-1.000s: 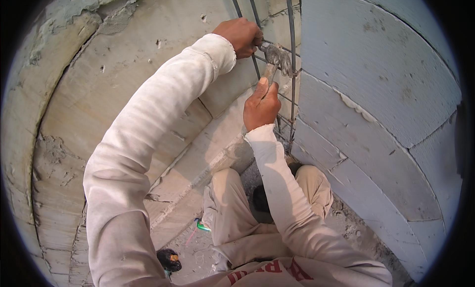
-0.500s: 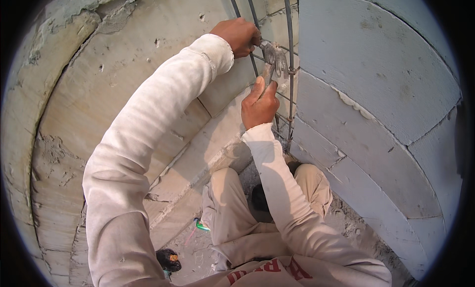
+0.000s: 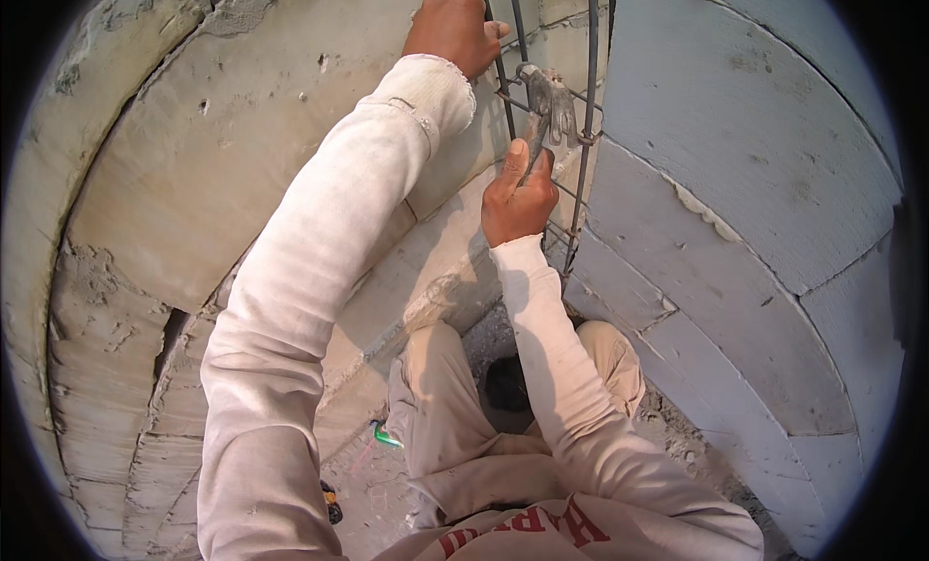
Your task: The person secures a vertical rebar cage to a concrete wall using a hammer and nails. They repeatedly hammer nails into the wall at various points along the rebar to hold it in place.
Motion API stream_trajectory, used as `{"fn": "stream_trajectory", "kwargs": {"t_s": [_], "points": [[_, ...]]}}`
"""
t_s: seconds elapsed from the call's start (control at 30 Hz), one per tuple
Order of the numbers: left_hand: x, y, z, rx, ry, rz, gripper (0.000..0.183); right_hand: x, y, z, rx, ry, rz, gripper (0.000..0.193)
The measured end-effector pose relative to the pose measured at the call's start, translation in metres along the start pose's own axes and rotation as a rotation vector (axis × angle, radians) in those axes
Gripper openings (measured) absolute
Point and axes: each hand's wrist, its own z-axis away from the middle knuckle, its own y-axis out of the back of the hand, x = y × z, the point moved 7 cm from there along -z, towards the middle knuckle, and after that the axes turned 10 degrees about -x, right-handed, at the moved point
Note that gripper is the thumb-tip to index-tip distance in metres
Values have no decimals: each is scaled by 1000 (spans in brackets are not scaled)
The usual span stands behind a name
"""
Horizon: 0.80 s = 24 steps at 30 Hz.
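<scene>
left hand [image 3: 451, 29]: fist closed round vertical rebar [image 3: 503, 68] | right hand [image 3: 518, 195]: clenched on pliers [image 3: 544, 102] handle | pliers head at rebar tie, between block walls [image 3: 755, 174]

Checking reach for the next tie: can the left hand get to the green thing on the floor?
Probably not: left hand grips a dark vertical steel rebar overhead; the small green object lies by the knee.

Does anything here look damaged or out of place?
Yes: the pale block wall on the left is rough, with a dark gap between cracked blocks and crumbly mortar. A small green object lies loose on the gritty floor.
</scene>
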Motion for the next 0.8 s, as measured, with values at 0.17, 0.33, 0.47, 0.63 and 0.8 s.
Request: {"fn": "stream_trajectory", "kwargs": {"t_s": [0.17, 0.33, 0.47, 0.63, 0.8], "points": [[9, -3, -2, 158, -130, -97, 30, 16, -2, -2, 151, 100, 70, 37], [5, -2, -1, 149, -90, -69, 28, 10, 10, 0, 194, 135, 87, 37], [12, -1, -1, 160, -86, -44, 28, 31, -4, -1, 112, 59, 171, 40], [5, -2, -2, 163, -75, -88, 27, 1, 10, 5, 208, 186, 139, 38], [6, 1, 2, 143, -8, -32, 25, 30, -5, -11, -96, -168, 107, 40]]}}
